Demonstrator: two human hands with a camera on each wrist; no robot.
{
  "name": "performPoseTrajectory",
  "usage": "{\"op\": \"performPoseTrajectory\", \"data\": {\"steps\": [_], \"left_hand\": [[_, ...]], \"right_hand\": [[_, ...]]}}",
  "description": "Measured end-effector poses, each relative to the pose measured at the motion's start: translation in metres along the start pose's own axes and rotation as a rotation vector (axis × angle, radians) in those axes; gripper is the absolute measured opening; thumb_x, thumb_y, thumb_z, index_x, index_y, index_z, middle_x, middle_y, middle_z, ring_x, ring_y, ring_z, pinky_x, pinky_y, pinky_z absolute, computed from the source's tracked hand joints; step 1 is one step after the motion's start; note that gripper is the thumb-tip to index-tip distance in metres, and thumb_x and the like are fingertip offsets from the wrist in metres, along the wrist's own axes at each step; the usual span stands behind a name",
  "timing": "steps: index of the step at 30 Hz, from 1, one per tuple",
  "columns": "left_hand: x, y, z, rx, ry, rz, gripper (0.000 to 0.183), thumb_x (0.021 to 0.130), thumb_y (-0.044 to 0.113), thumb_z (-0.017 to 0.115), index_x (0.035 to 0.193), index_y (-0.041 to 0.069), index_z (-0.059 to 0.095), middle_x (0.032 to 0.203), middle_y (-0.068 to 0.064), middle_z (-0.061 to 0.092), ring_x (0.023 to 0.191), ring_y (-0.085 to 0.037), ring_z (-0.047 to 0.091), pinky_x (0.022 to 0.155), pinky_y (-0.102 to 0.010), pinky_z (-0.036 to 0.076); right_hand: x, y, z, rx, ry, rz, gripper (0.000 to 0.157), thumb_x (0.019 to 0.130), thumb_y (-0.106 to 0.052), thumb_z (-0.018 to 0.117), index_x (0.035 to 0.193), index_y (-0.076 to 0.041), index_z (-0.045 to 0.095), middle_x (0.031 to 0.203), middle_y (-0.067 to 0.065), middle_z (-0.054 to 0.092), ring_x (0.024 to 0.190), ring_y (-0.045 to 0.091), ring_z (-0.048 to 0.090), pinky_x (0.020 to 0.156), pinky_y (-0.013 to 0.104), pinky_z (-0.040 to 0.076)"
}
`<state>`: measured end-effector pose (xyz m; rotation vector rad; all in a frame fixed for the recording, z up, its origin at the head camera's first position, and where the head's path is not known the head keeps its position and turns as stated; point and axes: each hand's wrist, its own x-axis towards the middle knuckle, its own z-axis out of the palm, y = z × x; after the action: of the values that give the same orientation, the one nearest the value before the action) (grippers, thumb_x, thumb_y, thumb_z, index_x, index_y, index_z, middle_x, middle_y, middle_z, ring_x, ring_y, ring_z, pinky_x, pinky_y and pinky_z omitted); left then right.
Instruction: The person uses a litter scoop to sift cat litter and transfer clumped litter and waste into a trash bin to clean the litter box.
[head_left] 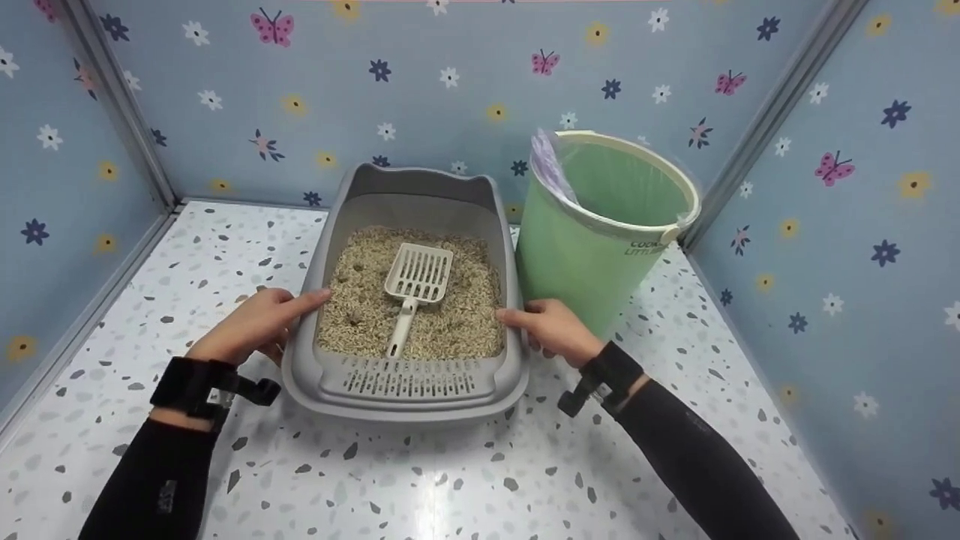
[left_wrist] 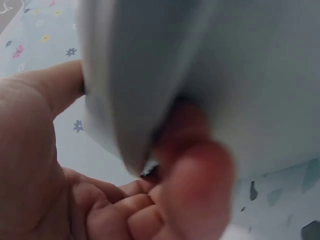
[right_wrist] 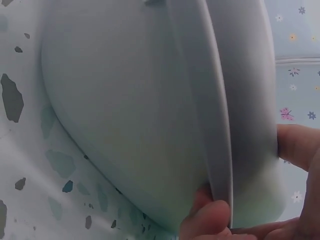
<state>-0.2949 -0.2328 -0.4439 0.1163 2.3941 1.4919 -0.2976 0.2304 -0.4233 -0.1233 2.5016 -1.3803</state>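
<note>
A grey litter box stands on the speckled surface, holding tan pellet litter. On the litter lies a pale slotted litter scoop, its handle toward the front rim. My left hand grips the box's left side, thumb over the rim and fingers curled beneath its edge, as the left wrist view shows. Opposite it, my right hand pinches the right rim, thumb on the inner side; in the right wrist view its fingertips curl under the lip.
Close to the box's right side stands a green bin lined with a clear bag, a lilac bunched plastic piece at its rim. Flowered wall panels enclose the back and both sides. Speckled white surface extends in front.
</note>
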Motion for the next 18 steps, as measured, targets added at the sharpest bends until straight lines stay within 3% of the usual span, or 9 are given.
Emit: {"op": "performPoseTrajectory", "data": {"steps": [5,8,10,12,14,16,18], "left_hand": [[0.004,-0.005,0.004,-0.026,0.028,0.009,0.081,0.106,0.071,0.063,0.127,-0.007,0.055,0.093,-0.014,0.070,0.066,-0.029,0.078,0.063,-0.047,0.068],[0.005,-0.006,0.006,-0.023,0.035,0.011,0.079,0.106,0.071,0.063,0.125,-0.006,0.055,0.092,-0.013,0.069,0.065,-0.028,0.078,0.061,-0.046,0.068],[0.005,-0.006,0.007,-0.024,0.033,0.014,0.079,0.106,0.071,0.062,0.124,-0.006,0.056,0.091,-0.013,0.070,0.065,-0.027,0.077,0.060,-0.045,0.067],[0.006,-0.007,0.008,-0.032,0.028,0.015,0.078,0.107,0.071,0.061,0.123,-0.005,0.056,0.089,-0.013,0.071,0.064,-0.026,0.076,0.059,-0.044,0.067],[0.006,-0.007,0.008,-0.038,0.023,0.017,0.077,0.107,0.071,0.061,0.123,-0.004,0.056,0.089,-0.012,0.071,0.065,-0.025,0.076,0.059,-0.043,0.066],[0.006,-0.009,0.008,-0.047,0.023,0.018,0.076,0.108,0.070,0.060,0.123,-0.004,0.056,0.088,-0.010,0.070,0.065,-0.023,0.075,0.058,-0.041,0.066],[0.006,-0.012,0.008,-0.057,0.023,0.016,0.075,0.108,0.071,0.060,0.123,-0.002,0.056,0.088,-0.008,0.069,0.064,-0.020,0.072,0.057,-0.037,0.064]], "right_hand": [[-0.005,-0.010,-0.005,-0.214,0.013,0.007,0.054,0.101,-0.063,0.075,0.102,-0.010,0.071,0.080,0.008,0.069,0.066,0.020,0.061,0.054,0.031,0.049],[-0.014,-0.026,-0.008,-0.446,0.040,-0.013,0.072,0.104,-0.068,0.068,0.127,0.000,0.072,0.109,0.019,0.077,0.092,0.031,0.074,0.078,0.043,0.062],[-0.024,-0.041,-0.008,-0.586,0.088,-0.033,0.078,0.105,-0.070,0.065,0.136,0.002,0.069,0.119,0.021,0.077,0.104,0.037,0.074,0.089,0.052,0.062],[-0.033,-0.057,-0.007,-0.679,0.144,-0.054,0.074,0.104,-0.071,0.065,0.130,-0.001,0.072,0.114,0.017,0.077,0.102,0.036,0.074,0.089,0.054,0.061],[-0.038,-0.074,-0.002,-0.712,0.160,-0.075,0.062,0.103,-0.070,0.068,0.108,-0.008,0.076,0.094,0.007,0.076,0.084,0.028,0.072,0.076,0.048,0.060],[-0.039,-0.091,0.005,-0.723,0.133,-0.100,0.057,0.103,-0.069,0.069,0.085,-0.015,0.070,0.072,-0.002,0.065,0.064,0.019,0.062,0.061,0.039,0.053],[-0.035,-0.107,0.016,-0.735,0.070,-0.117,0.058,0.104,-0.068,0.069,0.072,-0.020,0.062,0.061,-0.009,0.054,0.053,0.012,0.050,0.052,0.032,0.044]]}}
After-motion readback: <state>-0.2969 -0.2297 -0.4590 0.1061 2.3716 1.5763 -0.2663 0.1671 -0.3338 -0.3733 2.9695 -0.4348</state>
